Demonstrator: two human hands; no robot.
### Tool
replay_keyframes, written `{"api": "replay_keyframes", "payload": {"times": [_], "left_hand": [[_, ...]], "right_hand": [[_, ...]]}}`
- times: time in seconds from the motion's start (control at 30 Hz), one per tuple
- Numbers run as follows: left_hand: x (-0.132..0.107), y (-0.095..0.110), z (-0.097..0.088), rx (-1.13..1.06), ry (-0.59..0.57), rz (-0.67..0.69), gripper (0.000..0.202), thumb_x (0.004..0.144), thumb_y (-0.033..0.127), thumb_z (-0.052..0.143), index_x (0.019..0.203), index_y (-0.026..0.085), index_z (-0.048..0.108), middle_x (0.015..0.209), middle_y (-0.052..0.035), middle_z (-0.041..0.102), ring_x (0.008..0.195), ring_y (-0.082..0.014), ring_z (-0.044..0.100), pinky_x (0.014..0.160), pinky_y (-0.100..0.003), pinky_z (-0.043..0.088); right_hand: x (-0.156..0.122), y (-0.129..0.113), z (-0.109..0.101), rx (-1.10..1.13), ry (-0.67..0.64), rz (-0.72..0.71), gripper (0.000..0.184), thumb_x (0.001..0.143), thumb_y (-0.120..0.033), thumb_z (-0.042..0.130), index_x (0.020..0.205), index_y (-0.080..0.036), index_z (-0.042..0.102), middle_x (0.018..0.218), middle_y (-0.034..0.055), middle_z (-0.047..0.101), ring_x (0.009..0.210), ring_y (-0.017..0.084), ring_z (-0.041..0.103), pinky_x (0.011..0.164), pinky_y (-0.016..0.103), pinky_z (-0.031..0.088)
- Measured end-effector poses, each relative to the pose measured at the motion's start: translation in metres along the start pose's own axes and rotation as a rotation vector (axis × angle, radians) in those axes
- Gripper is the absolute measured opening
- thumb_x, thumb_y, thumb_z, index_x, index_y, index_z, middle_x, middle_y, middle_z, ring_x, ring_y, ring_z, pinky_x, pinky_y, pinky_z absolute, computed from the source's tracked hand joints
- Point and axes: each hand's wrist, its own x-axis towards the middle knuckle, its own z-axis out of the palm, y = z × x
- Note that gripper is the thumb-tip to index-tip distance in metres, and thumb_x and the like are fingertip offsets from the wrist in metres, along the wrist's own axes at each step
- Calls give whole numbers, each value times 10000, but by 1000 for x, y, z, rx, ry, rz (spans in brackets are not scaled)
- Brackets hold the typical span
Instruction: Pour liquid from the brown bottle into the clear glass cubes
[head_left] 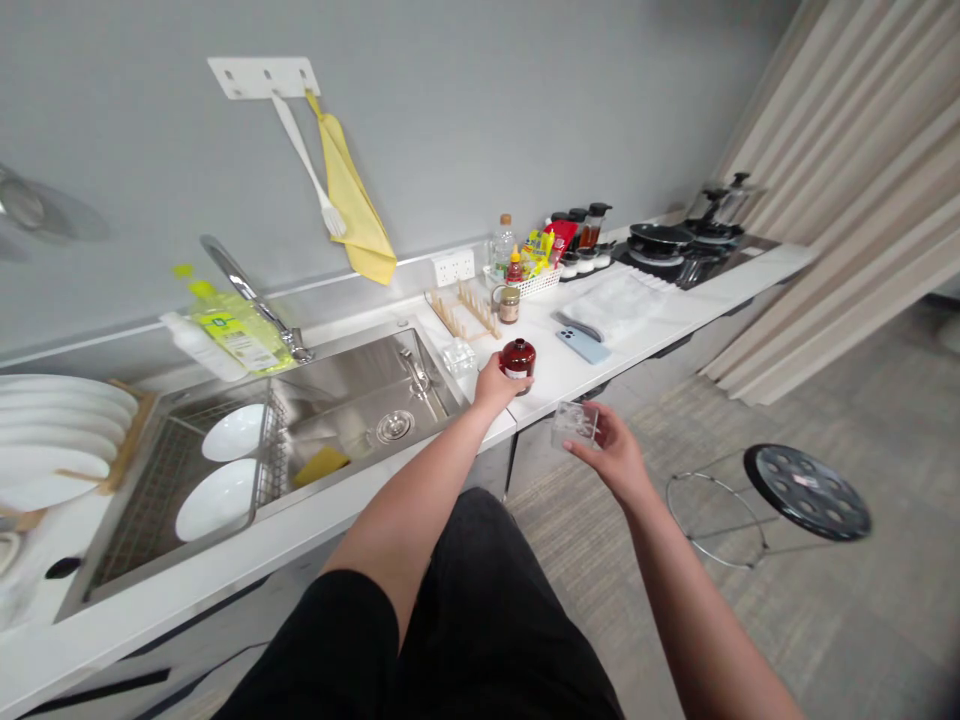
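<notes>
My left hand [495,385] wraps firmly around the dark red jar [517,362], keeping it steady and upright near the front edge of the white desk [559,375]. My right hand [611,458] grips a clear plastic box [576,425] lightly by its edges, level in the air, just beside the jar

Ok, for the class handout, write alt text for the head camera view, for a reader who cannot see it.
A person's left hand grips a dark red jar at the edge of a white counter, while the right hand holds up a small clear container. A steel sink holding white dishes lies to the left, with black pans at the far end.
</notes>
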Motion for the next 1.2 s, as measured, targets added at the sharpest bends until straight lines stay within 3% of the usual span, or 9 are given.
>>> {"api": "replay_keyframes", "payload": {"times": [0.13,0.27,0.47,0.57,0.67,0.77,0.83,1.07,1.2], "left_hand": [[-35,5,-45,-63,50,63,712,690,289,1095,1304,200,746,1299,-143,861,1164,-331,825,1072,-471,621],[-91,5,-125,-78,48,137,808,691,372,1102,1401,223,744,1374,-141,842,1271,-365,806,1124,-505,631],[-174,-4,-259,32,172,110,837,709,420,1068,1455,228,739,1358,-130,836,1268,-363,803,1117,-508,646],[-197,-19,-311,65,288,62,852,686,400,1057,1454,211,741,1337,-139,836,1205,-352,814,1039,-483,667],[-204,-43,-351,71,382,36,884,671,422,1043,1466,197,728,1351,-142,835,1220,-352,808,1072,-493,654],[-198,-70,-378,56,434,16,852,669,440,1031,1425,188,731,1336,-143,842,1255,-354,798,1149,-521,619],[-189,-86,-388,73,452,4,832,671,417,1025,1414,191,728,1332,-143,843,1257,-352,796,1165,-531,607],[-150,-117,-385,155,483,29,813,656,246,1015,1404,182,703,1383,-165,801,1227,-327,794,1142,-505,614],[-125,-124,-390,199,404,35,782,667,202,999,1386,203,692,1352,-139,811,1215,-316,797,1142,-486,613]], "right_hand": [[-4,-4,16,38,-65,7,956,676,-617,1099,1463,-288,667,1430,159,777,1264,391,785,1147,640,644],[-9,-14,61,102,-182,-27,947,685,-608,1104,1463,-282,673,1380,151,794,1268,387,781,1119,600,661],[-2,-40,171,126,-430,-148,840,725,-576,1073,1413,-296,681,1378,119,780,1330,364,748,1112,525,654],[10,-51,236,121,-546,-166,814,704,-540,1061,1385,-306,682,1402,98,764,1313,340,744,1133,508,635],[25,-59,298,125,-647,-120,842,627,-503,1073,1340,-291,678,1348,84,779,1211,317,767,1099,492,647],[37,-60,342,77,-703,-110,794,616,-441,1056,1297,-278,684,1284,67,794,1166,300,770,1070,474,651],[43,-56,360,30,-704,-123,773,624,-401,1050,1296,-271,691,1302,71,795,1175,297,768,1081,473,642],[68,-32,381,-44,-719,-131,780,624,-361,1069,1312,-245,719,1328,102,800,1160,296,779,1079,477,646],[95,-23,403,-45,-739,-112,817,600,-361,1088,1322,-250,722,1311,103,814,1123,287,788,1047,471,662]]}}
